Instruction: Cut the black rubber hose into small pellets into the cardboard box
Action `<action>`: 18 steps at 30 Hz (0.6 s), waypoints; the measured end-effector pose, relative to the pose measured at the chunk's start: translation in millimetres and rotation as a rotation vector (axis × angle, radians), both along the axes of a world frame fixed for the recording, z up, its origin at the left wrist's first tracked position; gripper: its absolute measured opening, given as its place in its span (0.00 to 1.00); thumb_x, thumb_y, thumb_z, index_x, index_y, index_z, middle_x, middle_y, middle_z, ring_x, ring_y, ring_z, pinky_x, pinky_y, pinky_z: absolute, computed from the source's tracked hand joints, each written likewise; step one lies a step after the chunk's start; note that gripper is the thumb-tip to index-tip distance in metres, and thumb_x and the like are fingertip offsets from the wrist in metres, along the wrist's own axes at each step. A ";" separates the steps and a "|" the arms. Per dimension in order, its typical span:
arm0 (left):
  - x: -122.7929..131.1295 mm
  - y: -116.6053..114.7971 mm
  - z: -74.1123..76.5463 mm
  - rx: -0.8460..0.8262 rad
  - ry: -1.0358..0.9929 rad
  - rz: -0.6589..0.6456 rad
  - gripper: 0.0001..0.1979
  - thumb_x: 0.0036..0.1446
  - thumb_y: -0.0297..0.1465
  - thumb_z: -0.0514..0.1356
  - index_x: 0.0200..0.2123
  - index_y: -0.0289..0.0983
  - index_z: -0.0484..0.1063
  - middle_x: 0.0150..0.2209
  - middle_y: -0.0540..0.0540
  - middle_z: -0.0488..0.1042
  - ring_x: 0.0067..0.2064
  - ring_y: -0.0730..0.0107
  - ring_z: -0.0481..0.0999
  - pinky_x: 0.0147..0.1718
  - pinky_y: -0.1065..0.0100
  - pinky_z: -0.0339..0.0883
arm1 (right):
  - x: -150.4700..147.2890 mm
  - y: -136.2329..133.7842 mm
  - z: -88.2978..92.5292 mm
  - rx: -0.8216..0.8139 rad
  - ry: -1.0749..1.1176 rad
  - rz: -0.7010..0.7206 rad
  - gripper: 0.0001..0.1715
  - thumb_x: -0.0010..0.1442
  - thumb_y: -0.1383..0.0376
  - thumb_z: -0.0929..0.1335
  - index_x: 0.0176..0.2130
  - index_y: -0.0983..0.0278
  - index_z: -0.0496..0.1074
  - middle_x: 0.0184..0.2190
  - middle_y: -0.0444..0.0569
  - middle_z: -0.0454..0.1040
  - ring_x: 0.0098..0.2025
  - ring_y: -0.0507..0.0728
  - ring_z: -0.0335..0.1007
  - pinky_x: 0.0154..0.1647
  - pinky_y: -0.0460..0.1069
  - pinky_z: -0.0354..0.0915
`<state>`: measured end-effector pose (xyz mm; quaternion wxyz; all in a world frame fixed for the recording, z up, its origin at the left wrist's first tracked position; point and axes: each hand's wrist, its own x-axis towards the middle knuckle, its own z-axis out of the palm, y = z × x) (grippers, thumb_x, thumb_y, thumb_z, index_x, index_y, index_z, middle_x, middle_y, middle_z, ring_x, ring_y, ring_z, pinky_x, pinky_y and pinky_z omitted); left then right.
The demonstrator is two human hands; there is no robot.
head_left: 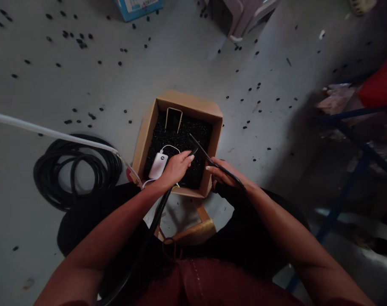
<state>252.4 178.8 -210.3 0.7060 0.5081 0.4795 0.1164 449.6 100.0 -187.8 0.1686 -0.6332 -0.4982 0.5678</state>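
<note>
Floor (187, 51): pale grey, dotted all over with small black pellets (81, 42).

At 9 o'clock from the centre, a coil of black hose (77, 170) lies flat on the floor. A white tube (46, 131) crosses over the coil's top edge, running from the left border toward the box.

Centre: open cardboard box (144, 136), filled with black pellets like those on the floor. A small cardboard piece (173, 119) stands upright in the fill at the box's 12 o'clock side. A small white device (158, 165) with a white cord rests on the fill at the box's 7 o'clock corner.

Left hand (176, 168): over the box, just right of the white device. Fingers curled together, pinching the end of a black hose (160, 208) that runs down past the wrist to the lower edge of frame. Hose tip sits over the black fill, near the box's middle.

Right hand (227, 176): at the box's 4 o'clock rim, fingers wrapped around the handles of a pair of black scissors (201, 151). Blades open, pointing toward 10 o'clock, tips right at the hose end.

Below the box: a wooden stool (196, 229) shows between dark trouser legs.

At 3 o'clock: blue metal frame (356, 165) in shadow, red object (380, 85) above it. At 12 o'clock, upper edge: corner of a blue box (138, 8).
</note>
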 end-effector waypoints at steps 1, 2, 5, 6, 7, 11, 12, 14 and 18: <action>-0.3 -0.3 -1.5 0.023 0.024 -0.009 0.11 0.59 0.36 0.53 0.34 0.35 0.71 0.24 0.53 0.63 0.23 0.79 0.59 0.20 0.75 0.50 | 0.2 -1.5 -5.4 -0.006 -0.033 0.014 0.18 0.61 0.49 0.63 0.31 0.60 0.62 0.24 0.43 0.63 0.26 0.52 0.58 0.25 0.48 0.57; -0.4 -0.5 -2.2 0.029 0.043 -0.017 0.11 0.59 0.35 0.53 0.34 0.35 0.71 0.23 0.53 0.63 0.23 0.79 0.59 0.20 0.75 0.50 | 0.1 -2.9 -9.9 -0.017 -0.058 0.025 0.18 0.61 0.49 0.63 0.31 0.60 0.61 0.24 0.42 0.62 0.26 0.52 0.58 0.25 0.47 0.56; 0.6 -1.2 -0.4 -0.030 0.062 -0.019 0.10 0.60 0.33 0.53 0.32 0.35 0.69 0.23 0.54 0.62 0.21 0.80 0.57 0.19 0.75 0.48 | -1.6 -5.9 -18.3 -0.058 -0.102 0.043 0.18 0.61 0.50 0.63 0.31 0.61 0.61 0.22 0.41 0.61 0.24 0.51 0.57 0.24 0.47 0.53; 1.4 -1.5 1.0 -0.071 0.061 -0.008 0.09 0.61 0.33 0.52 0.32 0.35 0.68 0.22 0.54 0.62 0.20 0.81 0.56 0.18 0.75 0.48 | -2.4 -6.4 -19.7 -0.074 -0.118 0.045 0.18 0.60 0.50 0.63 0.31 0.60 0.60 0.22 0.40 0.61 0.23 0.51 0.57 0.24 0.47 0.52; 2.2 -1.9 2.5 -0.115 0.058 0.011 0.09 0.61 0.32 0.52 0.32 0.35 0.68 0.23 0.54 0.62 0.20 0.81 0.56 0.18 0.75 0.48 | -3.1 -6.6 -20.8 -0.089 -0.141 0.044 0.18 0.60 0.49 0.63 0.31 0.60 0.60 0.21 0.40 0.61 0.23 0.51 0.57 0.23 0.47 0.52; 5.3 -2.2 6.6 -0.221 0.063 0.131 0.08 0.61 0.30 0.53 0.43 0.34 0.65 0.25 0.54 0.65 0.20 0.81 0.60 0.17 0.76 0.52 | -3.9 -5.4 -22.5 -0.102 -0.230 0.022 0.19 0.59 0.48 0.64 0.31 0.60 0.58 0.22 0.41 0.62 0.23 0.52 0.59 0.24 0.47 0.52; 5.8 -1.8 6.6 -0.223 0.068 0.154 0.09 0.60 0.29 0.53 0.44 0.34 0.65 0.26 0.54 0.66 0.21 0.81 0.62 0.17 0.77 0.53 | -3.5 -4.7 -22.1 -0.095 -0.232 0.016 0.19 0.59 0.48 0.63 0.31 0.60 0.58 0.22 0.41 0.63 0.24 0.52 0.60 0.25 0.47 0.53; 6.2 -0.7 5.6 -0.218 0.067 0.176 0.09 0.59 0.26 0.54 0.44 0.33 0.65 0.27 0.52 0.69 0.22 0.81 0.63 0.17 0.77 0.55 | -2.1 -3.0 -19.9 -0.090 -0.204 0.000 0.19 0.60 0.47 0.62 0.34 0.60 0.59 0.23 0.42 0.64 0.25 0.53 0.62 0.25 0.48 0.56; 5.4 2.3 2.7 -0.200 0.025 0.184 0.10 0.59 0.25 0.55 0.45 0.32 0.68 0.30 0.50 0.72 0.22 0.82 0.64 0.17 0.78 0.55 | 0.7 0.2 -13.5 -0.106 -0.149 0.004 0.21 0.62 0.47 0.60 0.42 0.61 0.63 0.27 0.44 0.68 0.28 0.54 0.66 0.28 0.49 0.61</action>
